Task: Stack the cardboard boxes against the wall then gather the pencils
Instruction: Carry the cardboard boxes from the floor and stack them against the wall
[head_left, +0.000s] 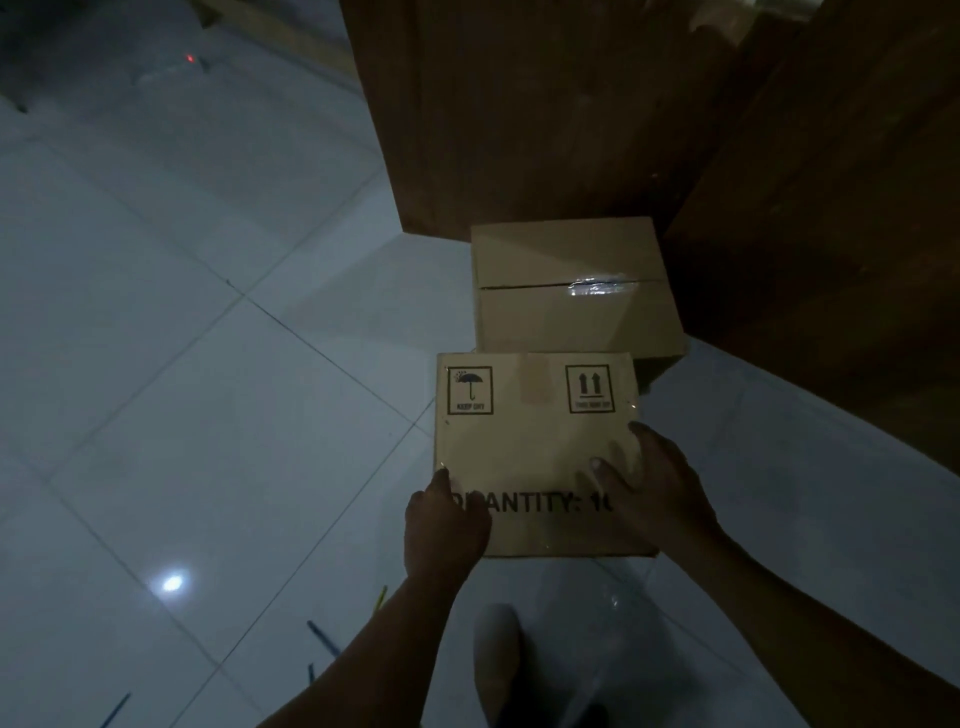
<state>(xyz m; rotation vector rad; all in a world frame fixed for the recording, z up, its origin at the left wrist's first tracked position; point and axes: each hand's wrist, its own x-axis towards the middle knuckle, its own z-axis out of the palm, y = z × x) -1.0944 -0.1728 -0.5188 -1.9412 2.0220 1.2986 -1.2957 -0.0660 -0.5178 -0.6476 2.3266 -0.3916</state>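
Showed the printed box (535, 441) at frame centre, apparently lifted off the tiled floor (208, 364), with keep-dry and this-way-up symbols on the face turned to the camera. Gripped at seven o'clock by the left hand (447, 525), fingers curled over the lower-left edge, and at four o'clock by the right hand (660, 493), thumb laid on the face and fingers wrapped round the right side. Judged stiff, fairly light, slick where glossy tape ran; best taken at opposite edges or under the base, not by the flaps. Set at twelve o'clock, just beyond: the taped box (571, 291), against the wooden wall (519, 104). Scattered at seven to eight o'clock, well apart on the floor: pencils (323, 638), not yet gathered.
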